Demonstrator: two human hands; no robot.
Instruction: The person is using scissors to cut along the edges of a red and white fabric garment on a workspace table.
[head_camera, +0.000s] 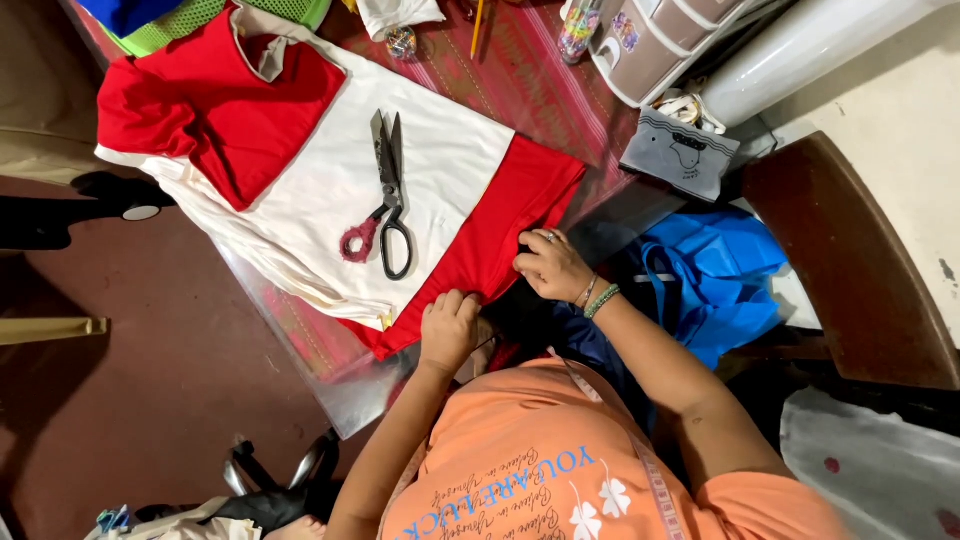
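A red and white shirt (330, 180) lies flat on the table, its red bottom band (490, 235) nearest me. My left hand (450, 328) is curled on the near edge of that red band. My right hand (550, 265), with a ring and bracelets, pinches the same edge a little further right. Large scissors (388, 190), one handle wrapped in red and the other black, rest shut on the white middle of the shirt, apart from both hands.
The table has a patterned red cloth (530, 80) under clear plastic. Blue fabric (715, 280) and a grey pouch (680, 152) lie to the right, beside a brown chair (850, 270). A small plastic drawer unit (660, 40) and a green mesh basket (180, 25) stand at the far edge.
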